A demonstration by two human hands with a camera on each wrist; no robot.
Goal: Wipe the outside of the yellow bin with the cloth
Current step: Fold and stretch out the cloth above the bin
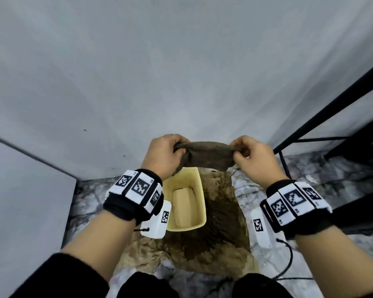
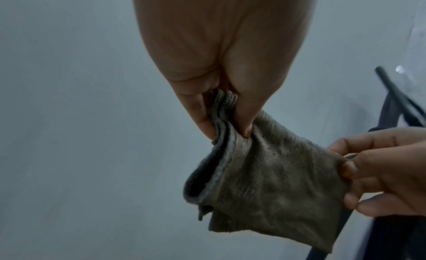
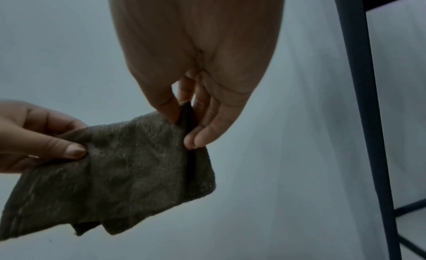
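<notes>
Yellow bin (image 1: pixel 197 186) stands upright on a brown, stained mat (image 1: pixel 222 237) spread over the marbled floor (image 1: pixel 310 175), its open mouth facing up toward the head camera. Its long axis runs away from the person toward the white wall (image 1: pixel 181 72), and a pale block (image 1: pixel 184 206) lies along that axis on the bottom. The far short rim of the bin is partly hidden under the cloth (image 1: pixel 205 155).

That cloth, grey-brown and folded into several layers, is held up in the air above the bin's far end, stretched sideways between both hands so its long axis runs left to right, across the bin's. It does not touch the bin. The left hand (image 1: pixel 167 152) pinches the stacked edges at one end between thumb and fingers (image 2: pixel 202 116); the right hand (image 1: pixel 253 157) pinches the opposite end between thumb and fingers (image 3: pixel 207 129), with the lower part of the cloth hanging free.

Around the bin, mat shows on its right and near sides. A white panel (image 1: pixel 26 201) closes off the left, and a black metal frame (image 1: pixel 323 117) stands to the right near the wall. Both wrists carry black bands with printed markers (image 1: pixel 138 188).
</notes>
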